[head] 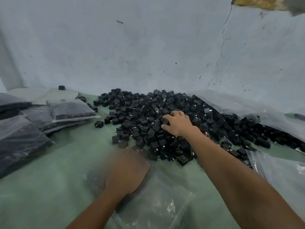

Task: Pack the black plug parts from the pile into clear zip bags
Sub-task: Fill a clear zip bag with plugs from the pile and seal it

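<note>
Item one: black plug parts (140, 116), a loose pile across the middle of the frame, reaching back to the pale blue wall (148, 47) and spilling right over a crumpled plastic sheet (247, 103). One stray part (99, 124) lies apart at the pile's left edge. Item two: my right hand (177, 123), on top of the pile at centre, fingers spread and bent down with the tips among the parts (whether they have closed on any, I cannot tell). Item three: my left hand (127, 171), lower centre and motion-blurred, lying on an empty clear zip bag (156, 204) on the green surface (49, 187); its finger position is not readable. Item four: filled zip bags (69, 109), stacked at the left of the frame, dark with parts. Handling notes: each part looks like a small, hard, blocky moulding with metal prongs. I judge them light singly, rigid, not fragile, and apt to slide off one another, so a raking handful from the top of the pile should serve better than picking singly. The bag is thin, limp and slippery; I judge it best held at the mouth so that it stays open.
</note>
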